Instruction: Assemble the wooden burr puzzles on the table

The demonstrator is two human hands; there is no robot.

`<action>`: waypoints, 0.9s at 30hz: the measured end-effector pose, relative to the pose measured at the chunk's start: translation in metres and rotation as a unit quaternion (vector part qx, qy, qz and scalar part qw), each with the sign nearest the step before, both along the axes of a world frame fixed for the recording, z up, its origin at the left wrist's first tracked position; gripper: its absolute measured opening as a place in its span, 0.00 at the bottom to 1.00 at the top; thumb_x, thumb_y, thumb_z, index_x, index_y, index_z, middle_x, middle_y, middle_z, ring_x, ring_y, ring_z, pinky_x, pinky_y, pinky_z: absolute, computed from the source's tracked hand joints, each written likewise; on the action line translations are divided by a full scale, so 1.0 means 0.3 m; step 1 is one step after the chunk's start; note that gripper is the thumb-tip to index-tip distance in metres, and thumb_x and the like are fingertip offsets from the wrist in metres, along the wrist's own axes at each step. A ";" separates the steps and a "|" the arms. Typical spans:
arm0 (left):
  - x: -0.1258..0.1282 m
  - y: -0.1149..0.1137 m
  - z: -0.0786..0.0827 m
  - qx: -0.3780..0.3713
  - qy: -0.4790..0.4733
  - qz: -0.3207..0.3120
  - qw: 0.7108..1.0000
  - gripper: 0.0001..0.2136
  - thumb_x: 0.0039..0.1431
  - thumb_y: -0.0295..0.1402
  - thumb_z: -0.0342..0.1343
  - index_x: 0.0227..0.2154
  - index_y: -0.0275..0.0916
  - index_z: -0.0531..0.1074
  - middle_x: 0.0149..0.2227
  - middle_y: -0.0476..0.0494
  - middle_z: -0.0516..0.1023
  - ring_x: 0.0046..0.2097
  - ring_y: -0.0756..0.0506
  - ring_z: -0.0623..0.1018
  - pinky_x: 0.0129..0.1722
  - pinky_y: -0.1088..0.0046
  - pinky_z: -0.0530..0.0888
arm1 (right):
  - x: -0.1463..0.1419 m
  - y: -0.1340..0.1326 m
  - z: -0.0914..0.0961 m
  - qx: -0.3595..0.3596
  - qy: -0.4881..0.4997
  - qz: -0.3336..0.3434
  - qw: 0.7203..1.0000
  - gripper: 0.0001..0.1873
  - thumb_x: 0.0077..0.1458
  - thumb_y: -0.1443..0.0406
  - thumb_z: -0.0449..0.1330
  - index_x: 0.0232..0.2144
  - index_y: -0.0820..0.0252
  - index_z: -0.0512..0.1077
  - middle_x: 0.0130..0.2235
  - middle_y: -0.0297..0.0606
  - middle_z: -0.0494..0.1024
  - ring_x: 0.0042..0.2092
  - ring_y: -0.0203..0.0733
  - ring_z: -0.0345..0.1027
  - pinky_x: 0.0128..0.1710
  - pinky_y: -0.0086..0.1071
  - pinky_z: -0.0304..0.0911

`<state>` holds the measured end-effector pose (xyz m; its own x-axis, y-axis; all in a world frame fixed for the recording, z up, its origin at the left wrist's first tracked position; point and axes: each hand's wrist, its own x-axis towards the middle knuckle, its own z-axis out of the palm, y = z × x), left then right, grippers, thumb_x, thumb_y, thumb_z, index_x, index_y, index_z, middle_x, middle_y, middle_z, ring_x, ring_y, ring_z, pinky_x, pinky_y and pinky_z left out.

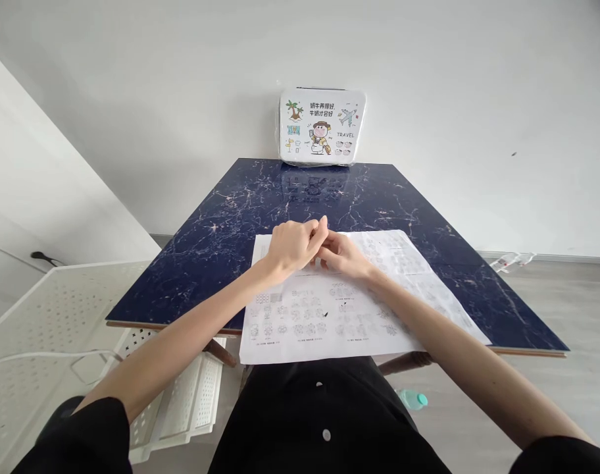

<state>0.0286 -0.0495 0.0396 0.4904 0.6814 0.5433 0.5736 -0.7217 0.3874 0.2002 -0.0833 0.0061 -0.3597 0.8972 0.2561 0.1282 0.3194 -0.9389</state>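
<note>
Head: left hand [293, 245] and right hand [344, 255] meet, fingers curled, over large white printed paper sheet [324, 296] overhanging near edge of dark-blue marbled desk [216, 227]. Can't tell if either grip pinches anything. Sheet print illegible. White rectangular cartoon case [322, 125] reads "TRAVEL", "奶牛养得好, 牛奶才会好".

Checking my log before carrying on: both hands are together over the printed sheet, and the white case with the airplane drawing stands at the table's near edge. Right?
Not quite: the head view shows the white case at the far edge of the table. The left hand and right hand are together over the printed sheet.
</note>
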 end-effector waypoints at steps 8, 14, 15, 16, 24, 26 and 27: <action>0.069 0.057 0.012 -0.045 -0.068 0.035 0.996 0.34 0.80 0.54 0.33 0.20 0.41 0.65 0.17 0.47 0.70 0.20 0.49 0.68 0.27 0.69 0.60 | 0.013 0.008 -0.005 -0.009 0.089 -0.003 0.996 0.20 0.59 0.53 0.72 0.45 0.53 0.69 0.42 0.39 0.83 0.33 0.40 0.78 0.26 0.33 0.67; 0.078 0.083 -0.001 -0.159 -0.165 0.023 0.973 0.36 0.79 0.58 0.33 0.17 0.42 0.58 0.17 0.48 0.66 0.22 0.49 0.69 0.29 0.69 0.63 | 0.001 0.021 -0.020 -0.005 0.109 -0.039 0.993 0.23 0.57 0.49 0.74 0.44 0.52 0.70 0.38 0.34 0.81 0.29 0.37 0.76 0.24 0.32 0.64; 0.079 0.083 -0.004 -0.180 -0.181 0.023 0.967 0.36 0.78 0.59 0.33 0.17 0.42 0.56 0.17 0.48 0.64 0.22 0.49 0.69 0.29 0.69 0.63 | -0.001 0.022 -0.021 -0.004 0.109 -0.043 0.993 0.24 0.57 0.49 0.74 0.44 0.52 0.70 0.38 0.34 0.81 0.29 0.37 0.76 0.24 0.32 0.64; 0.081 0.082 -0.007 -0.197 -0.195 0.025 0.961 0.35 0.78 0.60 0.33 0.17 0.43 0.54 0.16 0.48 0.63 0.22 0.49 0.68 0.28 0.69 0.63 | -0.003 0.022 -0.022 -0.002 0.108 -0.049 0.993 0.24 0.56 0.49 0.75 0.44 0.52 0.70 0.38 0.34 0.81 0.29 0.37 0.76 0.24 0.32 0.64; 0.115 0.070 -0.050 -0.185 -0.243 0.023 0.952 0.32 0.78 0.60 0.33 0.22 0.43 0.52 0.21 0.48 0.60 0.25 0.48 0.62 0.28 0.66 0.58 | -0.006 0.029 -0.040 0.014 0.088 -0.143 0.986 0.21 0.55 0.48 0.75 0.34 0.53 0.72 0.29 0.32 0.74 0.29 0.37 0.68 0.28 0.35 0.64; 0.110 0.077 -0.047 -0.201 -0.284 0.021 0.937 0.33 0.76 0.63 0.33 0.23 0.43 0.51 0.22 0.48 0.59 0.25 0.48 0.61 0.27 0.67 0.58 | 0.007 0.041 -0.043 0.015 0.092 -0.146 0.985 0.20 0.59 0.46 0.72 0.36 0.54 0.76 0.29 0.32 0.73 0.29 0.37 0.65 0.30 0.36 0.64; 0.105 0.081 -0.043 -0.223 -0.306 0.019 0.925 0.33 0.75 0.65 0.33 0.23 0.43 0.51 0.23 0.48 0.59 0.25 0.49 0.61 0.26 0.68 0.57 | 0.016 0.049 -0.046 0.017 0.100 -0.151 0.983 0.21 0.60 0.45 0.71 0.36 0.54 0.77 0.29 0.33 0.73 0.29 0.37 0.64 0.31 0.37 0.64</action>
